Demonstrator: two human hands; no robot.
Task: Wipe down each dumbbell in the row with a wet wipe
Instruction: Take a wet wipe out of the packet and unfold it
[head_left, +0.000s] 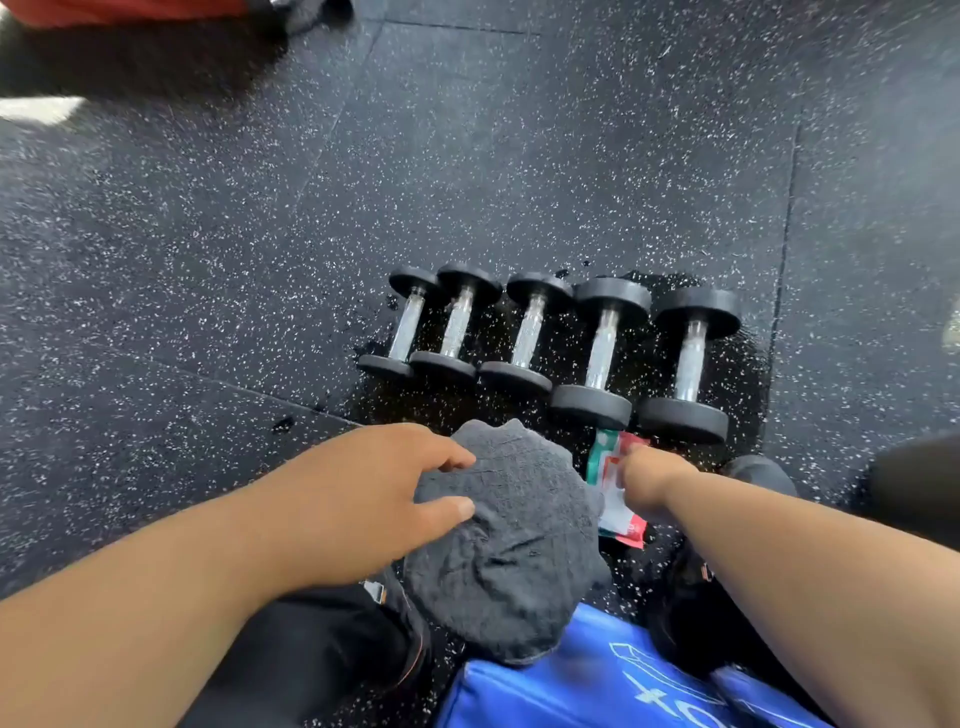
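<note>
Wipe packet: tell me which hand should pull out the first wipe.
Right. The right hand is already on the packet by the dumbbells; whether it grips is unclear. The left hand rests on the grey cloth.

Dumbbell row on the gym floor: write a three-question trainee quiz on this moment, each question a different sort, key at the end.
1. Count: how many dumbbells lie in the row on the speckled floor?
2. True or false: the left hand holds a dumbbell by its handle.
3. Multiple choice: the right hand is at
A. the farthest dumbbell
B. the red, green and white packet
C. the blue fabric

Key
1. Five, lying side by side.
2. False: its fingers rest on the dark grey cloth.
3. B, the packet just in front of the row; how the hand grips it is hidden.
</note>
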